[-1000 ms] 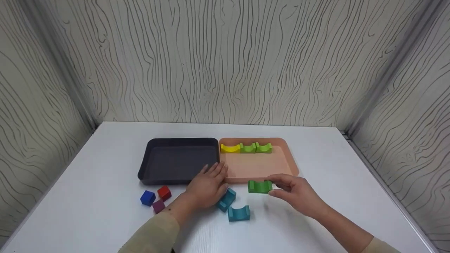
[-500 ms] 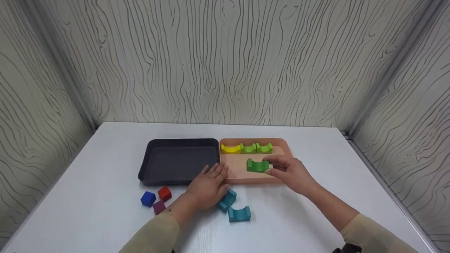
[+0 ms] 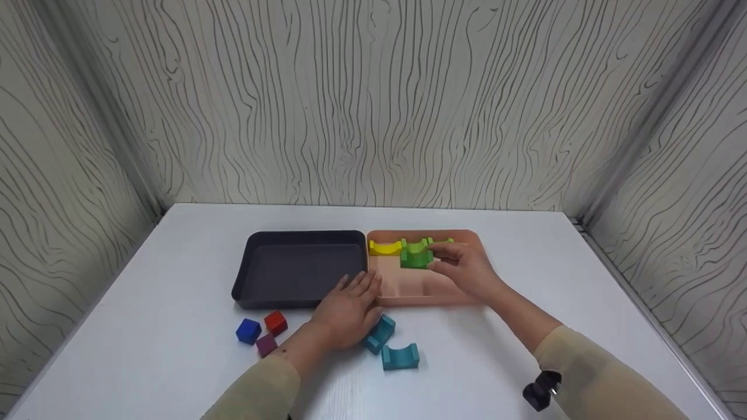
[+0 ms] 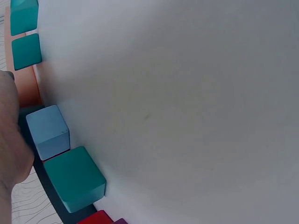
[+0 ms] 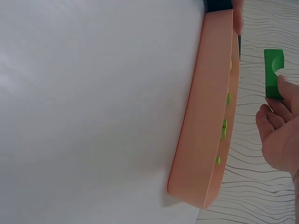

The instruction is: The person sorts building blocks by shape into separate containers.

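Observation:
My right hand (image 3: 467,271) pinches a green block with a curved notch (image 3: 415,260) between thumb and fingers. It holds the block over the peach tray (image 3: 461,300), just in front of a back row of notched blocks. A yellow notched block (image 3: 385,250) begins that row, followed by two light green ones (image 3: 417,246), partly hidden by the green block and my fingers. In the right wrist view the green block stands clear above the tray rim. My left hand (image 3: 347,310) rests with extended fingers where the peach and dark trays meet, beside a teal notched block (image 3: 380,333).
A dark tray (image 3: 300,268) adjoins the peach one. Another teal notched block (image 3: 400,357) lies nearer me. Blue (image 3: 248,331), red (image 3: 275,322) and purple (image 3: 266,345) cubes sit at the left. The left wrist view also shows a light blue block (image 4: 48,130) and a teal-green block (image 4: 74,178).
My right hand has carried the green block from in front of the peach tray to over it, forward and slightly left, up to the back row. The left hand has stayed put.

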The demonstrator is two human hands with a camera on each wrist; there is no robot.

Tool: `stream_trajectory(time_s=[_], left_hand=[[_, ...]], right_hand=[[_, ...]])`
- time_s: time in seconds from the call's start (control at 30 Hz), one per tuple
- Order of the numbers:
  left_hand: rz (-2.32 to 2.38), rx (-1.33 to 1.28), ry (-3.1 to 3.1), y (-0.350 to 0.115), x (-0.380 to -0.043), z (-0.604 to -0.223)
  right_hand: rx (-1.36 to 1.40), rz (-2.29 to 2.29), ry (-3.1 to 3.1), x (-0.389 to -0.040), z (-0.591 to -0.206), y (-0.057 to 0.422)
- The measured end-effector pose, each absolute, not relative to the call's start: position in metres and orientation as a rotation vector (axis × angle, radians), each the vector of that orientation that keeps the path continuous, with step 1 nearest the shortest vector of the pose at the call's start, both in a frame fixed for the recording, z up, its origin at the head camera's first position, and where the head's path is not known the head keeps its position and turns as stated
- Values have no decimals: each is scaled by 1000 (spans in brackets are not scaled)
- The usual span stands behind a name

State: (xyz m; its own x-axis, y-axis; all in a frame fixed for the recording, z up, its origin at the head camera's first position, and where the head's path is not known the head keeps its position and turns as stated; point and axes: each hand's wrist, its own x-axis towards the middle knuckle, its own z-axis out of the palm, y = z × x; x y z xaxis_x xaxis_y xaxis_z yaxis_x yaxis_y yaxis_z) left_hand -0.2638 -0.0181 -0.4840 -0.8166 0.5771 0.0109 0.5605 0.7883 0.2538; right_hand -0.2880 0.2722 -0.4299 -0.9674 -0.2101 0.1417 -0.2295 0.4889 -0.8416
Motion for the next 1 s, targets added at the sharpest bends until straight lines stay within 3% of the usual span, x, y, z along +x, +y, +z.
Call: stream_trajectory(time_s=[0.27, 1.0], left_hand=[[401, 925, 2899, -18, -263, -483], [381, 930, 2893, -18, -265, -484]], right_hand=[[295, 1367, -2798, -305, -441, 265], [125, 1521, -2843, -331, -465, 240]])
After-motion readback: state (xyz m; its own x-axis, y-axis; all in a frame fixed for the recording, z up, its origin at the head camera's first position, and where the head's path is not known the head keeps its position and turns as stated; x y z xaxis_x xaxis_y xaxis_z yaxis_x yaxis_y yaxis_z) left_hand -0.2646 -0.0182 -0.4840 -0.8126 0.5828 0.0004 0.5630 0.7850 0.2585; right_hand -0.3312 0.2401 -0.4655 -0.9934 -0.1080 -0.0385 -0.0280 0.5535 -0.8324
